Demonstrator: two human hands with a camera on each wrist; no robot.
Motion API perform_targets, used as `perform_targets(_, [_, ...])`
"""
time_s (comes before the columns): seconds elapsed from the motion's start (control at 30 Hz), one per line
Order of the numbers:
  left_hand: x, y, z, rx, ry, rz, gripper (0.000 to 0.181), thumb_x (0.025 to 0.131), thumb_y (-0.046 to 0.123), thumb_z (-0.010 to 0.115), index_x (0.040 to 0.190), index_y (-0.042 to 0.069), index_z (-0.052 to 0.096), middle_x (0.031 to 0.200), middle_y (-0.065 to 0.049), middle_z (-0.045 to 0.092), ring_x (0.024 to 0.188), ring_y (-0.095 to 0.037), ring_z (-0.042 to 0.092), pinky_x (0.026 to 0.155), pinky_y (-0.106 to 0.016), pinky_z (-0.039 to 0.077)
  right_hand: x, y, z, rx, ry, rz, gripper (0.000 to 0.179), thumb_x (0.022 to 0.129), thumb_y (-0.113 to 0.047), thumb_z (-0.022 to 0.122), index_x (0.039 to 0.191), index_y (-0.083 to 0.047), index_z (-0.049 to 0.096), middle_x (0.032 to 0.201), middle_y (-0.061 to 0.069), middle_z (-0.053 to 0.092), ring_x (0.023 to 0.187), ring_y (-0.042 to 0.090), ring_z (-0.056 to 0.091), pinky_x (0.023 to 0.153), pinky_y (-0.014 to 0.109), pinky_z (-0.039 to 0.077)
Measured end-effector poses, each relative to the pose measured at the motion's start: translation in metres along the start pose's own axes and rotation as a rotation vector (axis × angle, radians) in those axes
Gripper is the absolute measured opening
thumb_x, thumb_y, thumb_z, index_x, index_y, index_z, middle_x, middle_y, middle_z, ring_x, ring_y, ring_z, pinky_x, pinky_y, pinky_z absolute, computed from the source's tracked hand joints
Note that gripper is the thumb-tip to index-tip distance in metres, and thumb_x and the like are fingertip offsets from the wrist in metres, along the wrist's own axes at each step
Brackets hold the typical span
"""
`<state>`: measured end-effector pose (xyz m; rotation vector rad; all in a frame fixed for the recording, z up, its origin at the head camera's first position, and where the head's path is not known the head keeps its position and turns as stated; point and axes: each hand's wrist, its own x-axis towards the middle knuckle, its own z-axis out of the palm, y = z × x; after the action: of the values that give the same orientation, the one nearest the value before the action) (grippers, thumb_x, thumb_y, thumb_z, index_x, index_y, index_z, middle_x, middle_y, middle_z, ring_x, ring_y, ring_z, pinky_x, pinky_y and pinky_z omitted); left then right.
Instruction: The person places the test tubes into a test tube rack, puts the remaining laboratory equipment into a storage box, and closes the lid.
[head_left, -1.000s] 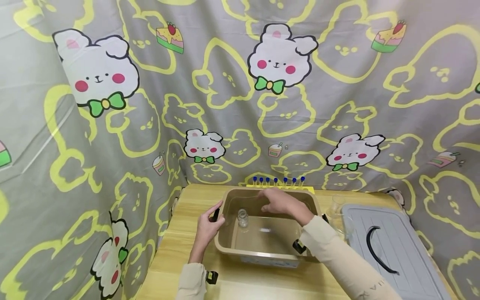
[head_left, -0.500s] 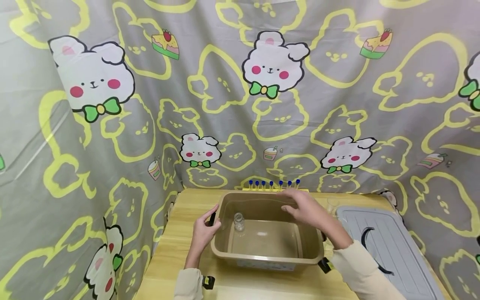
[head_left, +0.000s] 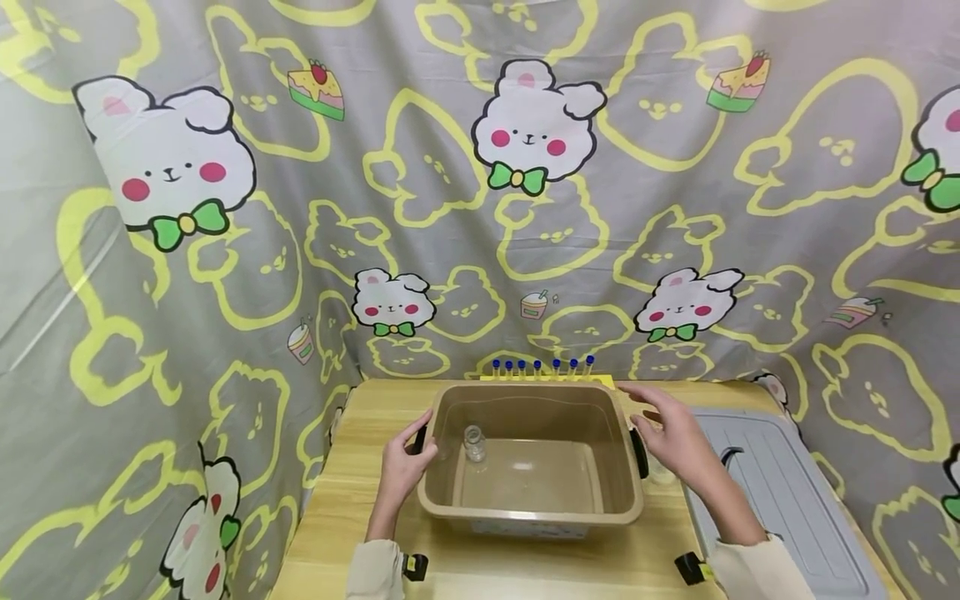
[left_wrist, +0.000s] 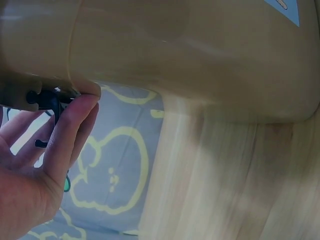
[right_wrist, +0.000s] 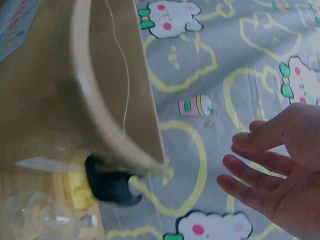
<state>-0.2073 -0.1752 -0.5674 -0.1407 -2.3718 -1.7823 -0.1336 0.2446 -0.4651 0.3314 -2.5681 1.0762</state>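
Note:
A brown plastic storage box (head_left: pixel 525 518) stands on the wooden table, its top uncovered. Inside, toward the left wall, is a small clear glass jar (head_left: pixel 474 444). My left hand (head_left: pixel 403 467) holds the box at its left rim; in the left wrist view, its fingers (left_wrist: pixel 65 125) bend around the black latch (left_wrist: pixel 50 102) there. Beyond the opposite side hovers my right hand (head_left: pixel 678 437), fingers loosely bent and nothing in them. Close to it is the box's right black latch (head_left: pixel 639 454), which the right wrist view shows apart from the fingertips (right_wrist: pixel 227 160).
A grey lid (head_left: pixel 780 492) with a black handle lies on the right. Behind the box, several blue-capped tubes (head_left: pixel 537 367) stand in a yellow rack (head_left: pixel 600 381). Clear glassware (right_wrist: pixel 55 220) sits beside the box's right side. Patterned curtains (head_left: pixel 450 250) surround the table.
My right hand has moved right, from over the inside of the box to outside its right rim. My left hand stays at the left rim; the jar keeps its place in the box.

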Motion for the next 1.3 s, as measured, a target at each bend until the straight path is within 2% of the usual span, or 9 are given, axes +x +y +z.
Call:
perform_targets(0.2, [-0.001, -0.001, 0.0, 0.001, -0.007, -0.016, 0.051, 0.085, -0.002, 0.072, 0.133, 0.014, 0.071, 0.13, -0.023, 0.066, 0.073, -0.015, 0.069, 0.058, -0.023, 0.055, -0.025, 0.019, -0.002, -0.056, 0.166, -0.026, 0.055, 0.083, 0.022, 0.07, 0.133, 0.002, 0.063, 0.126, 0.022, 0.066, 0.107, 0.041, 0.067, 0.079, 0.05, 0.06])
perform_targets(0.4, [0.001, 0.0, 0.0, 0.0, -0.005, -0.005, 0.051, 0.086, -0.002, 0.072, 0.134, 0.014, 0.07, 0.132, -0.024, 0.065, 0.075, -0.017, 0.072, 0.057, -0.023, 0.056, -0.048, 0.037, 0.003, -0.095, 0.234, 0.022, 0.061, 0.078, 0.025, 0.07, 0.135, 0.003, 0.06, 0.123, 0.025, 0.066, 0.102, 0.045, 0.068, 0.077, 0.052, 0.059])
perform_targets(0.53, [0.0, 0.0, 0.001, -0.01, -0.024, -0.01, 0.052, 0.086, -0.003, 0.071, 0.135, 0.014, 0.069, 0.134, -0.022, 0.064, 0.076, -0.015, 0.072, 0.059, -0.023, 0.056, -0.062, 0.045, 0.009, -0.104, 0.245, 0.055, 0.06, 0.076, 0.025, 0.072, 0.132, 0.005, 0.061, 0.119, 0.026, 0.066, 0.1, 0.046, 0.068, 0.076, 0.053, 0.06])
perform_targets(0.7, [-0.001, 0.001, -0.001, -0.004, 0.007, -0.019, 0.052, 0.085, -0.003, 0.072, 0.133, 0.016, 0.071, 0.13, -0.022, 0.067, 0.07, -0.014, 0.069, 0.057, -0.023, 0.055, -0.074, 0.054, 0.025, -0.096, 0.244, 0.059, 0.058, 0.072, 0.025, 0.075, 0.126, 0.007, 0.062, 0.117, 0.026, 0.068, 0.097, 0.044, 0.069, 0.074, 0.05, 0.061])
perform_targets(0.87, [0.0, 0.0, -0.001, -0.016, -0.002, 0.004, 0.051, 0.086, -0.004, 0.071, 0.134, 0.013, 0.07, 0.131, -0.023, 0.066, 0.071, -0.014, 0.069, 0.056, -0.021, 0.054, -0.083, 0.062, 0.04, -0.114, 0.255, 0.078, 0.058, 0.069, 0.023, 0.079, 0.123, 0.006, 0.065, 0.112, 0.024, 0.07, 0.093, 0.042, 0.07, 0.07, 0.049, 0.062])
perform_targets(0.93, [-0.002, 0.009, -0.001, -0.011, -0.005, 0.004, 0.05, 0.086, -0.006, 0.07, 0.134, 0.008, 0.069, 0.132, -0.024, 0.065, 0.073, -0.019, 0.07, 0.056, -0.021, 0.053, -0.085, 0.065, 0.044, -0.112, 0.25, 0.08, 0.058, 0.068, 0.022, 0.081, 0.122, 0.005, 0.066, 0.111, 0.024, 0.07, 0.092, 0.042, 0.07, 0.069, 0.049, 0.062])
perform_targets(1.03, [-0.002, 0.01, -0.001, -0.009, -0.006, 0.005, 0.049, 0.087, -0.006, 0.07, 0.135, 0.005, 0.068, 0.134, -0.024, 0.063, 0.077, -0.024, 0.072, 0.057, -0.021, 0.053, -0.087, 0.07, 0.049, -0.109, 0.234, 0.082, 0.057, 0.069, 0.02, 0.082, 0.121, 0.005, 0.066, 0.111, 0.025, 0.069, 0.091, 0.044, 0.07, 0.068, 0.048, 0.062])
perform_targets(1.17, [0.0, 0.001, 0.0, 0.001, -0.002, 0.006, 0.05, 0.086, -0.003, 0.071, 0.135, 0.01, 0.069, 0.135, -0.021, 0.064, 0.078, -0.021, 0.073, 0.059, -0.022, 0.054, -0.089, 0.075, 0.057, -0.104, 0.203, 0.102, 0.056, 0.07, 0.018, 0.083, 0.122, 0.006, 0.066, 0.115, 0.027, 0.067, 0.094, 0.046, 0.069, 0.069, 0.049, 0.062])
perform_targets(1.3, [-0.001, 0.001, 0.0, 0.006, -0.004, 0.014, 0.05, 0.086, -0.001, 0.071, 0.134, 0.013, 0.07, 0.135, -0.019, 0.065, 0.076, -0.017, 0.072, 0.058, -0.023, 0.055, -0.092, 0.081, 0.065, -0.124, 0.186, 0.09, 0.056, 0.068, 0.018, 0.083, 0.12, 0.009, 0.065, 0.114, 0.029, 0.067, 0.093, 0.046, 0.069, 0.069, 0.05, 0.061])
